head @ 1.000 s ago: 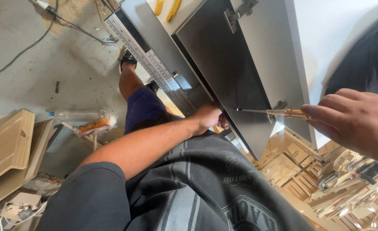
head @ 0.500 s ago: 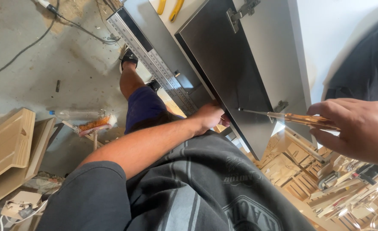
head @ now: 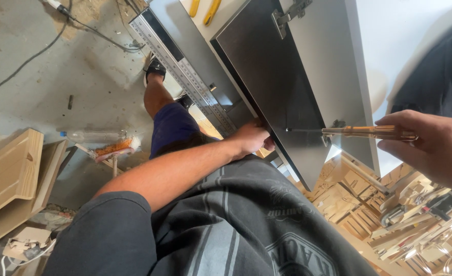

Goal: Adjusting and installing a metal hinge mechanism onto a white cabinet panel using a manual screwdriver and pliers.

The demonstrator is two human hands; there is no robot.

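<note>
My left hand (head: 252, 138) grips the lower edge of a dark grey cabinet door panel (head: 272, 76), fingers curled under it. My right hand (head: 430, 145) holds a screwdriver (head: 353, 132) with a clear amber handle; its metal tip touches the panel's face near a hinge (head: 335, 125) at the panel's right edge. A second metal hinge (head: 290, 13) sits at the panel's top. The panel lies against a white board (head: 379, 46).
A long metal ruler (head: 185, 71) runs diagonally beside the panel. Two yellow tool handles (head: 205, 9) lie at the top. On the concrete floor are a plastic bottle (head: 90, 136), a brush (head: 114, 148), cables and wooden panels (head: 11, 179). Wood offcuts (head: 389, 204) pile at the right.
My right hand has drifted right and slightly down with the screwdriver, its tip staying near the hinge. My left hand keeps its hold on the panel edge.
</note>
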